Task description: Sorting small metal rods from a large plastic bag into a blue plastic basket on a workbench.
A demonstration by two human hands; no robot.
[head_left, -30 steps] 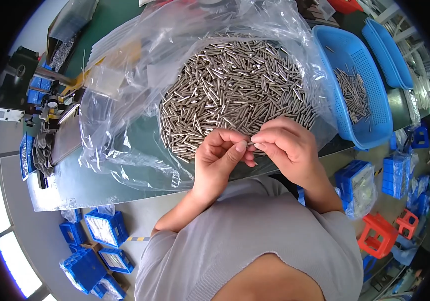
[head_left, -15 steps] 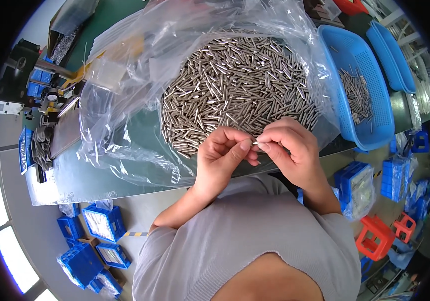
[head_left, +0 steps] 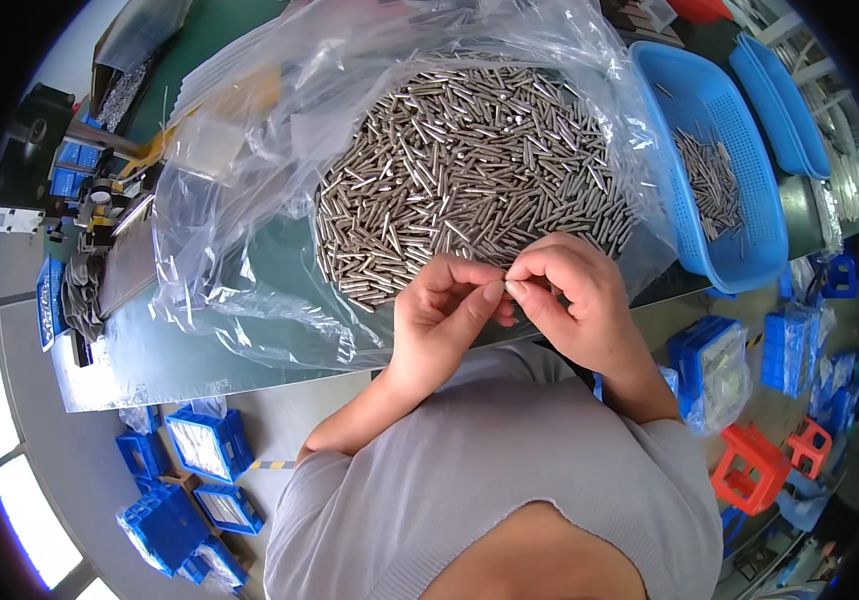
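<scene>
In the head view, the left hand and the right hand meet over the near edge of the green table. On each hand, the thumb and first finger press together at the tips. They seem to pinch one small metal piece between them, but the fingers cover most of it, so I cannot tell its shape. The other fingers are curled.

Just past the hands is a big pile of metal pins. They lie all mixed up, on and partly under a clear plastic bag that spreads out to the left and far side. To the right is a blue plastic basket with a much smaller heap of pins in it. One more pin lies apart in its far end.

If the basket is for finished pins, I would guess only a little is done and most is left. I cannot tell for sure which heap is the finished one. A second blue basket stands farther right.
</scene>
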